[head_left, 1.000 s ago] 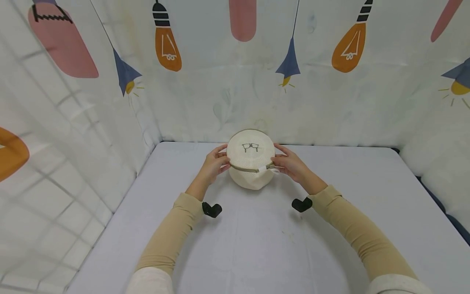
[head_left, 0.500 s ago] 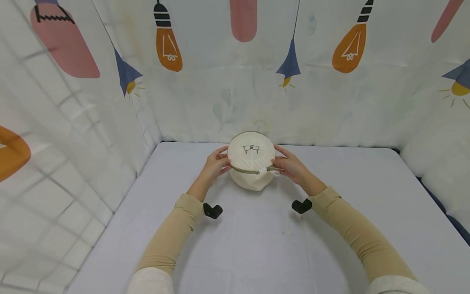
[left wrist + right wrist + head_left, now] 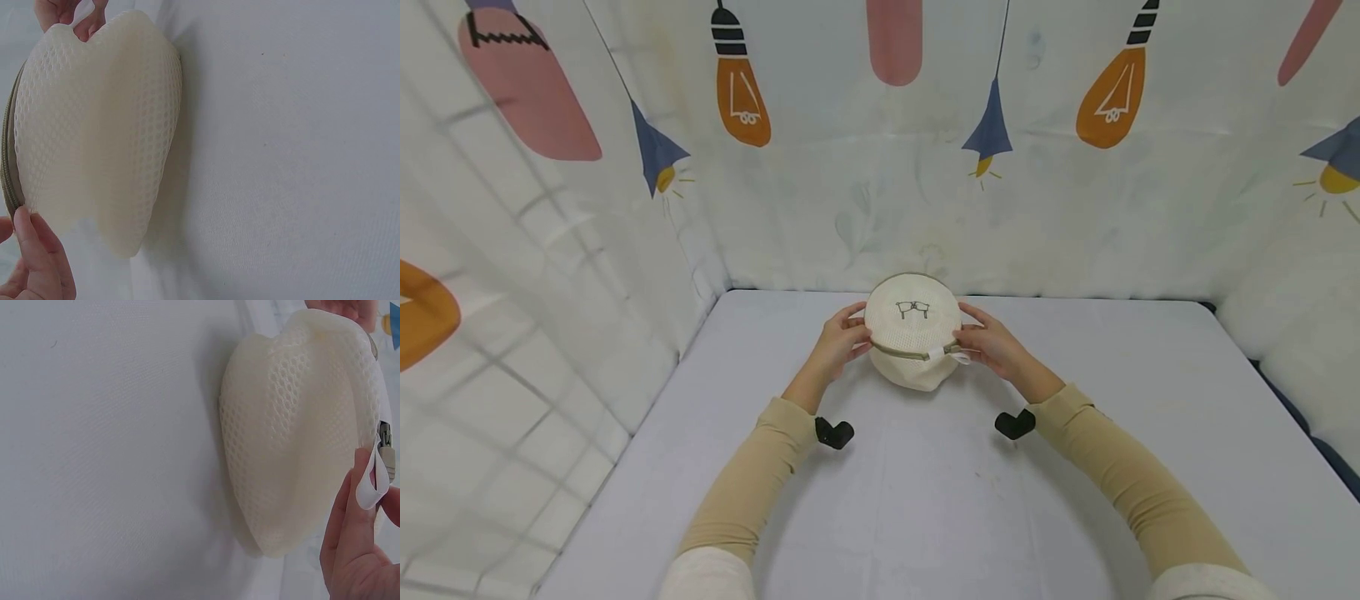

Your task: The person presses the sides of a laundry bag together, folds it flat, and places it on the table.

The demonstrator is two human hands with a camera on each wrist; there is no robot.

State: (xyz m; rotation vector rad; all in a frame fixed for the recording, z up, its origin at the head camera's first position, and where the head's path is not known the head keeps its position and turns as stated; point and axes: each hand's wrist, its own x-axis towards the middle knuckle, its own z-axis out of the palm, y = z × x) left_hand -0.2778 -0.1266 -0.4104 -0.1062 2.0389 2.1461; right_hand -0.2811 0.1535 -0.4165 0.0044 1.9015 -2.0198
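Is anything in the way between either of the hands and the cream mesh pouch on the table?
Nothing visible. The left hand grips the mesh pouch at its zipper rim on one side, and the right hand holds the other side, pinching the white pull tab. Both already touch it directly; the pouch sits on the table.

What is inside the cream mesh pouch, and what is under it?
The mesh pouch is zipped shut, so its contents are hidden. Under it lies the pale table cover; the left hand and right hand grip its sides.
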